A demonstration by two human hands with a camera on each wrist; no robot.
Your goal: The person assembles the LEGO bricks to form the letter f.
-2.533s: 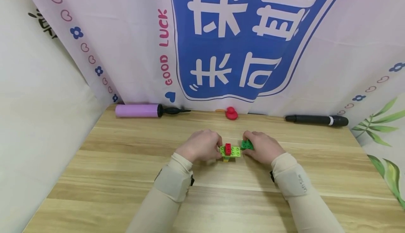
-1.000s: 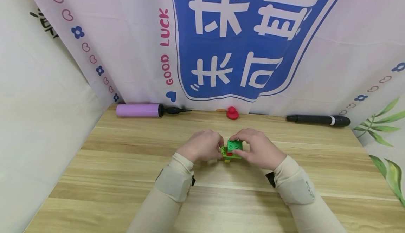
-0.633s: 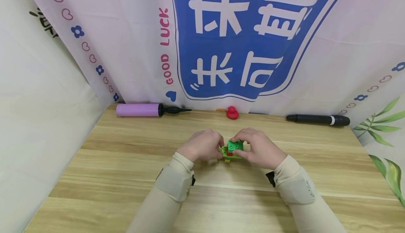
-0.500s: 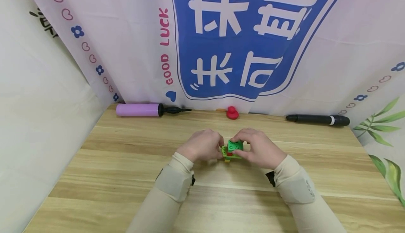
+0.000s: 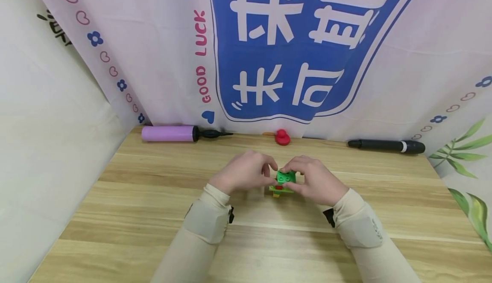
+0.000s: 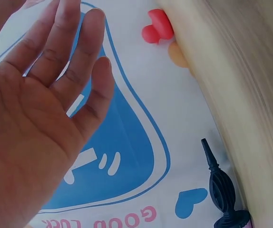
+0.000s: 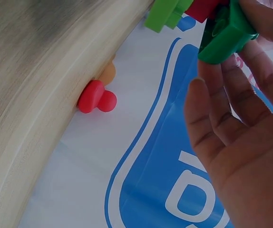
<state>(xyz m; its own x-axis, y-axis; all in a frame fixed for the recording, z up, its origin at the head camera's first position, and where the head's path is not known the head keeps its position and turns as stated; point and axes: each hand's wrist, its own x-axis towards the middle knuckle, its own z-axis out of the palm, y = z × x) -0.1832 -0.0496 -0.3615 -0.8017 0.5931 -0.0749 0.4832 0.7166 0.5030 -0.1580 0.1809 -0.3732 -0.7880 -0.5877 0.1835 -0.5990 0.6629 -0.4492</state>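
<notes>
In the head view, a green toy building brick (image 5: 285, 176) sits over a red brick (image 5: 279, 186), which stands on a lime-green plate (image 5: 282, 190). A bit of yellow shows under the plate. My right hand (image 5: 317, 180) pinches the green brick between thumb and fingers. The right wrist view shows the green brick (image 7: 227, 35) from below, its hollow underside partly visible and overhanging the red brick (image 7: 202, 8). My left hand (image 5: 247, 172) is at the left of the stack, thumb and index finger apart and curved; whether they touch the bricks is hard to tell.
Along the back edge of the wooden table (image 5: 153, 214) lie a purple hand pump (image 5: 168, 133) with a black nozzle, a red rubber duck (image 5: 282, 137) and a black stick-like object (image 5: 385, 146). A printed cloth (image 5: 173, 61) hangs behind.
My right hand brought the green brick left onto the red brick, then stayed there. My left hand let go of the lime plate and rose a little beside the stack.
</notes>
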